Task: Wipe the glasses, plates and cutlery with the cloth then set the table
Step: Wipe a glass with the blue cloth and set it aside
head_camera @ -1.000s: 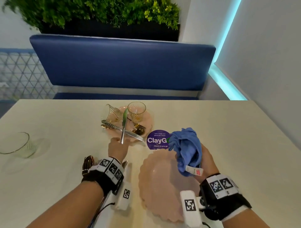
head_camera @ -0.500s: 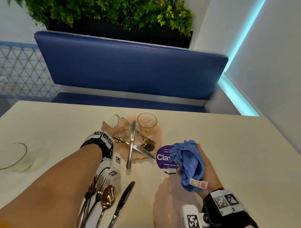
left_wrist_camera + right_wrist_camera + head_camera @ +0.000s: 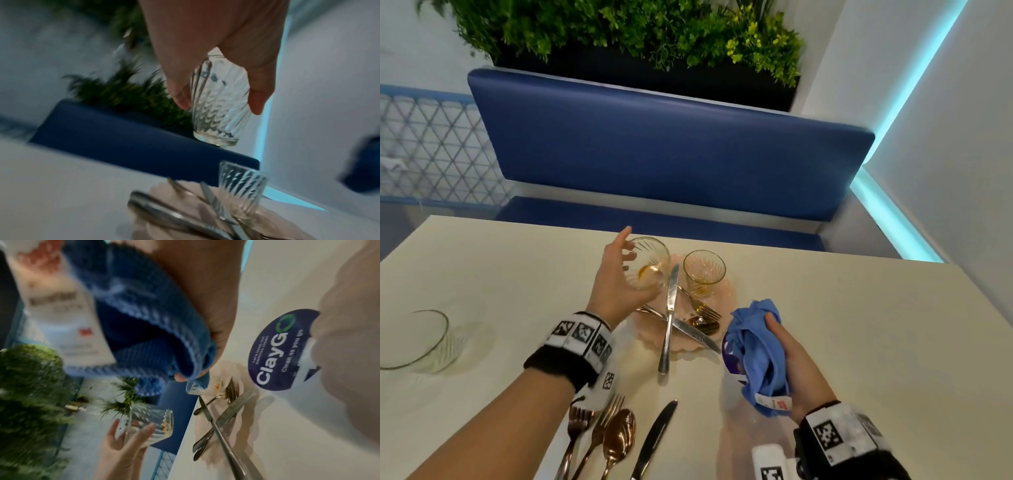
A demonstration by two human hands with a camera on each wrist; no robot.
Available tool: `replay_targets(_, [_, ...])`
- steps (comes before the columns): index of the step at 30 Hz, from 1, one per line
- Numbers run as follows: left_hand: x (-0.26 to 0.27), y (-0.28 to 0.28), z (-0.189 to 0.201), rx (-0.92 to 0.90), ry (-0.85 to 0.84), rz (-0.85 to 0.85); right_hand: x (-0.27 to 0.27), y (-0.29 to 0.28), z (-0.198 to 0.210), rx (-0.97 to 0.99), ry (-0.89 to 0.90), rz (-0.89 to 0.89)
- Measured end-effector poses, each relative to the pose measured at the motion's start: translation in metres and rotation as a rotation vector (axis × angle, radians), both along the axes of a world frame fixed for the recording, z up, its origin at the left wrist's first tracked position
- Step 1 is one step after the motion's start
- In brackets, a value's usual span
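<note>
Head view, left hand: fingers and thumb curled round a ribbed glass, lifted above the far pink plate.
Head view, held glass axis: tilted, mouth up and toward the bench, base down toward the wrist.
Head view, second glass: upright on the far pink plate, mouth up, just right of the held one.
Head view, knives on the plate: one long knife lying near to far, handle end off the near rim on the table; a second knife crossing it, running toward the near right.
Head view, fork and spoon on the plate: gold fork and spoon, heads toward the right.
Head view, right hand: fingers clenched round a bunched blue cloth, white tag hanging at its near end, held above the near pink plate.
Head view, set cutlery: two forks, a spoon and a dark knife side by side at the near edge, long axes near to far, heads away.
Head view, third glass: at the left of the table, well apart.
Left wrist view, grasp: thumb and fingers clasped on the upper wall of the ribbed glass, thick base pointing away from the palm, clear of the plate below.
Left wrist view, below: second glass upright among blurred cutlery.
Right wrist view, grasp: blue cloth wadded in the curled fingers; purple round sticker on the table beside the crossed knives.
Right wrist view, far side: left hand holding the glass off the table.
</note>
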State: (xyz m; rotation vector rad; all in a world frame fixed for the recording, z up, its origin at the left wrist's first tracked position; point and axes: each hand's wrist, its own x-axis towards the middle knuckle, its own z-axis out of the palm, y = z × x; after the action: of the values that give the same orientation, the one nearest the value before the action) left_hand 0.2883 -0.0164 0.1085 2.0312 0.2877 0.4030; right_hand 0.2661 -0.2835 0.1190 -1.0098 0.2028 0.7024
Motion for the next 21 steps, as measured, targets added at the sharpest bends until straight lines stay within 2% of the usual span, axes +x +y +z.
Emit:
replay_targets(2, [-0.025, -0.014, 0.017, 0.098, -0.045, -0.141, 0.005, 0.013, -0.006, -0.018, -0.006, 0.018])
replay_targets(5, [-0.054, -0.036, 0.024, 0.155, -0.109, -0.343, 0.007, 0.040, -0.002, -0.048, -0.121, 0.104])
replay_targets(8, [-0.072, -0.050, 0.021, 0.165, -0.184, -0.398, 0.001, 0.062, 0.004, -0.217, -0.284, 0.157])
replay_targets(11, [-0.089, -0.039, 0.021, 0.052, -0.038, -0.460, -0.009, 0.069, 0.004, -0.400, -0.428, 0.047])
replay_targets(12, [-0.095, -0.033, 0.022, -0.017, 0.027, -0.479, -0.012, 0.071, 0.004, -0.433, -0.454, 0.028])
replay_targets(13, [-0.101, -0.027, 0.021, -0.168, 0.071, -0.468, -0.015, 0.073, 0.005, -0.434, -0.477, 0.026])
replay_targets(16, [-0.119, -0.019, 0.019, -0.910, 0.218, -0.257, -0.024, 0.086, 0.005, -0.489, -0.606, 0.065])
replay_targets(17, [-0.124, -0.021, 0.018, -1.052, 0.273, -0.212, -0.028, 0.090, 0.005, -0.529, -0.665, 0.117])
replay_targets(19, [-0.132, -0.023, 0.011, -1.116, 0.380, -0.154, -0.035, 0.099, 0.007, -0.593, -0.744, 0.220])
replay_targets(21, [-0.136, -0.021, 0.005, -1.132, 0.425, -0.104, -0.043, 0.104, 0.014, -0.582, -0.785, 0.242])
